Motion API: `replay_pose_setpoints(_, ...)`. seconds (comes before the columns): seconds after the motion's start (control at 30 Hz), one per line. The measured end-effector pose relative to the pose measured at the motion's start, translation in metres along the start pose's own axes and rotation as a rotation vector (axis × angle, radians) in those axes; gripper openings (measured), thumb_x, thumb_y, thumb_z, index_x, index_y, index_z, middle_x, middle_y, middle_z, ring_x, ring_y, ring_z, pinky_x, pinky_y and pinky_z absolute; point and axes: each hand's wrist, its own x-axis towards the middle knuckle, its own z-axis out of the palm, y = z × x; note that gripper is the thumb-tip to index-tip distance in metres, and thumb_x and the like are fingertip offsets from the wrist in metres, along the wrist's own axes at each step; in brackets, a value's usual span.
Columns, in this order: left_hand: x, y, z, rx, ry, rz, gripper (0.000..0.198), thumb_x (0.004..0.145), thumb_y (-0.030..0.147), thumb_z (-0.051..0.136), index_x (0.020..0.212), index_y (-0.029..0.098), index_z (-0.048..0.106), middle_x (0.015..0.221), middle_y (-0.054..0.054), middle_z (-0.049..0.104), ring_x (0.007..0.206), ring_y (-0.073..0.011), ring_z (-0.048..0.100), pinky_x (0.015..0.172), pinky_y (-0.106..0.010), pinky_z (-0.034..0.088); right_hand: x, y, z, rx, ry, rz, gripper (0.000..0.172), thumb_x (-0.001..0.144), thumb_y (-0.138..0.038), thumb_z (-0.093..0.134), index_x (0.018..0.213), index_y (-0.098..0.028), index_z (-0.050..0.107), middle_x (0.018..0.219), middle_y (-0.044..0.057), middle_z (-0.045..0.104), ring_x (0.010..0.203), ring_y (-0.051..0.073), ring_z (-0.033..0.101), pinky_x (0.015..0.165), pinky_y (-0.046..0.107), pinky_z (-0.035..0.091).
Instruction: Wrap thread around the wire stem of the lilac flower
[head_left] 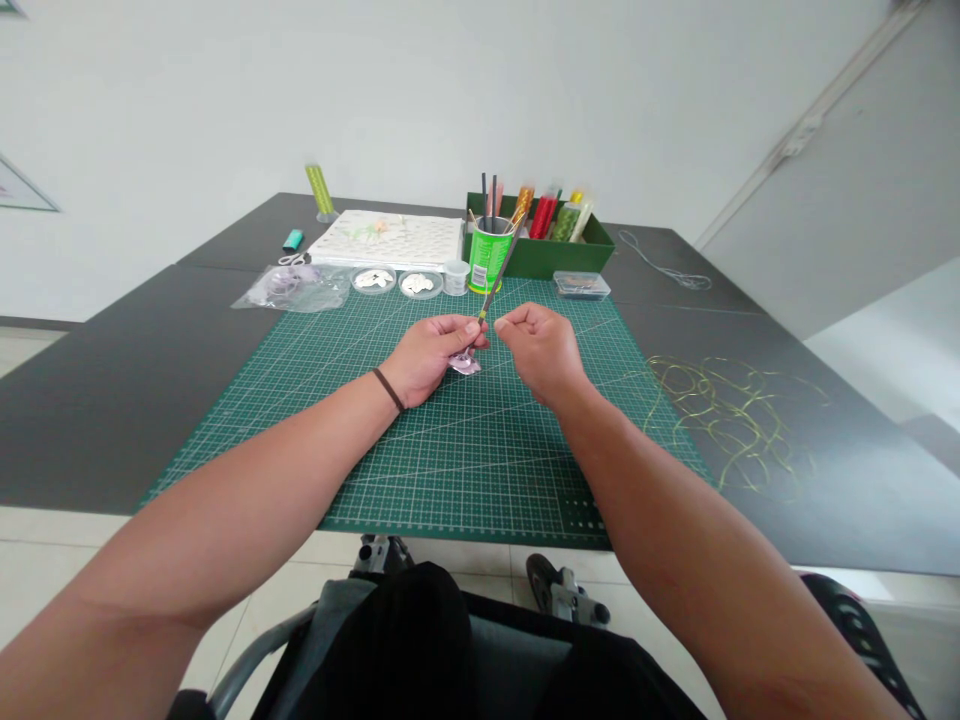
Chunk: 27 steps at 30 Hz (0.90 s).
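Over the green cutting mat (420, 470), my left hand (429, 358) pinches a thin dark stick (504, 268) that slants up and to the right. A pale purple flower-like piece (465, 364) hangs at the stick's lower end, just below my fingers. Right above my left thumb a small yellow-green band (482, 315) shows on the stick. Close by on the right, my right hand (544, 352) is closed in a pinch, a short gap from the stick. What its fingertips hold is too fine to make out.
Loose yellow-green thread (739, 425) lies tangled at right. Behind the mat stand a green can (489, 262) with sticks, a green box (540, 258) of tubes, two dishes (421, 286) of white pieces and a clear case (582, 286). A plastic bag (296, 288) and scissors (294, 260) lie left.
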Motion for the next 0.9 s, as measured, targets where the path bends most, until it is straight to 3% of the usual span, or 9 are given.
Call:
replay_pose_setpoints(0.33,0.0003,0.001,0.0016,-0.077,-0.027,0.011,0.028,0.071,0.033,0.086,0.081,0.013,0.07,0.075,-0.001,0.068,0.069,-0.0094,0.059,0.067,-0.024,0.045,-0.0018,-0.0049,-0.0003,0.049,0.018,0.01,0.014,0.084,-0.028,0.063,0.073,-0.02,0.058,0.055,-0.006,0.044,0.049,0.008,0.033,0.048,0.026,0.028)
replay_pose_setpoints(0.53,-0.003,0.0036,0.0024,-0.135,-0.042,-0.012,0.035,0.069,0.027,0.089,0.093,0.014,0.067,0.074,0.0,0.069,0.068,-0.0104,0.063,0.066,-0.025,0.047,-0.0019,-0.0072,0.0022,0.159,-0.001,0.083,0.014,0.082,-0.031,0.066,0.076,-0.02,0.059,0.057,-0.006,0.047,0.051,0.009,0.038,0.048,0.024,0.031)
replay_pose_setpoints(0.73,-0.0039,0.0025,0.0025,-0.081,-0.029,-0.002,0.03,0.069,0.027,0.088,0.082,0.014,0.064,0.074,-0.001,0.071,0.07,-0.0111,0.065,0.066,-0.024,0.047,-0.0014,-0.0029,0.0025,0.14,-0.025,0.077,0.016,0.081,-0.033,0.067,0.076,-0.02,0.06,0.053,-0.007,0.043,0.047,0.008,0.033,0.045,0.024,0.027)
replay_pose_setpoints(0.9,-0.0045,0.0013,0.0029,0.013,-0.05,-0.002,0.029,0.07,0.03,0.087,0.081,0.014,0.064,0.075,-0.002,0.071,0.061,-0.0091,0.059,0.057,-0.022,0.042,-0.0015,-0.0033,0.0041,0.161,-0.033,0.106,0.016,0.081,-0.028,0.066,0.071,-0.021,0.056,0.05,-0.008,0.043,0.044,0.007,0.031,0.043,0.024,0.023)
